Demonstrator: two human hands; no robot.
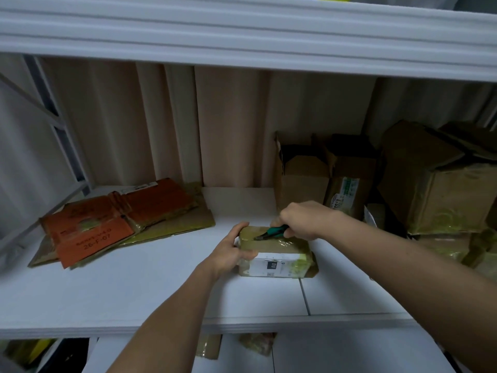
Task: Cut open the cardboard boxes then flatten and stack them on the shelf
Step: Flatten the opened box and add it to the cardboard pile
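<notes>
Toward the left end of the shelf (134, 292), near its back edge, lies a pile of flattened boxes (121, 219), an orange-printed sheet on top of plain brown ones. They look already cut and pressed, put there probably to leave the middle of the shelf free for working.

In the middle, nearer the front edge, sits a small taped box (274, 257) with a white label facing the person. The left hand (231, 251) grasps its left end, fingers curled over the top edge and thumb on the near face, apparently to stop it from sliding under the blade. The right hand (301, 219) is clenched round a green-handled cutter (271, 232), whose tip rests on the taped top near the left end, so the seam is likely being slit.

At the right end, against the back, stand several uncut boxes (376, 179), some with flaps open, stacked loosely and seemingly waiting their turn.
</notes>
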